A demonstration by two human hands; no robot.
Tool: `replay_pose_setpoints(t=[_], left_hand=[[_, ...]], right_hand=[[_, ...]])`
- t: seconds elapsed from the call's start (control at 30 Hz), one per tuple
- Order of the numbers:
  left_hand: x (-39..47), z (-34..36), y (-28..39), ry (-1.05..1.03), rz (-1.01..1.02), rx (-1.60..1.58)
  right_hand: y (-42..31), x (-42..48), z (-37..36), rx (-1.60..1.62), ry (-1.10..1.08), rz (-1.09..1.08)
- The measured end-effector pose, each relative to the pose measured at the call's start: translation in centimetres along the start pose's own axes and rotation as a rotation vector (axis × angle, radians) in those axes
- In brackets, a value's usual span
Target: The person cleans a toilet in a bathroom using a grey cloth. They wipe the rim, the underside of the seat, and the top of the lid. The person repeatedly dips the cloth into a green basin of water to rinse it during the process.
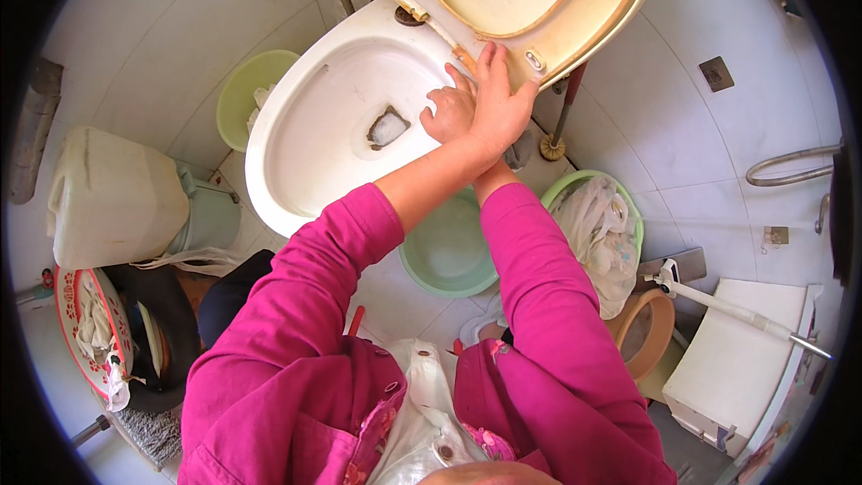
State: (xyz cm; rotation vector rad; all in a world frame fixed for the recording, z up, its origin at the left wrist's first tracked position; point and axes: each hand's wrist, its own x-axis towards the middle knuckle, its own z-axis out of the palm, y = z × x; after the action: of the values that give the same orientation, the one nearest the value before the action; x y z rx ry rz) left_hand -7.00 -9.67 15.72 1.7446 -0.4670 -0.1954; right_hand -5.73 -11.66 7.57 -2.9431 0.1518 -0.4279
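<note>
A white toilet bowl stands before me, its yellowed seat and lid raised at the back. My forearms cross at the wrists, the left one on top. My left hand lies over the rear right of the bowl, its fingertips at the underside of the raised seat near the hinge; nothing shows in it. Below and beside it, my right hand hovers over the bowl's rim with bent, spread fingers and nothing visible between them. Part of the right hand is hidden by the left. A little water stands in the stained drain opening.
A green basin sits on the floor under my arms. On the right are a green bin with plastic bags, a brush and a white box. On the left stand a plastic jerrycan and a red-rimmed enamel basin.
</note>
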Motion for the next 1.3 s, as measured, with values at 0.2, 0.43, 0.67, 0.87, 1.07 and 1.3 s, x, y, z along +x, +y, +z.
replay_pose_setpoints(t=[0.2,0.43,0.67,0.87,1.07,1.3], left_hand=[[1.4,-2.2,-1.7,-0.03,-0.111,-0.061],[-0.8,-3.3,-3.6,-0.123,-0.277,0.376],[-4.0,-7.9,-13.7,-0.135,0.148,0.621],[-7.7,-5.6,-8.4,-0.291,0.078,0.986],[-7.5,-4.0,-9.7,-0.179,0.142,1.119],[-7.9,-3.7,-8.9,-0.148,0.164,1.185]], right_hand=[[0.4,-0.5,2.7,0.049,0.237,-0.064],[-1.1,0.9,-0.1,0.381,0.114,0.057],[1.2,-6.0,-0.6,0.619,0.614,0.149],[16.8,-20.2,-3.8,0.526,0.76,0.63],[36.9,-29.8,-15.4,1.325,1.388,1.349],[44.2,-31.8,-19.8,1.606,1.522,1.247]])
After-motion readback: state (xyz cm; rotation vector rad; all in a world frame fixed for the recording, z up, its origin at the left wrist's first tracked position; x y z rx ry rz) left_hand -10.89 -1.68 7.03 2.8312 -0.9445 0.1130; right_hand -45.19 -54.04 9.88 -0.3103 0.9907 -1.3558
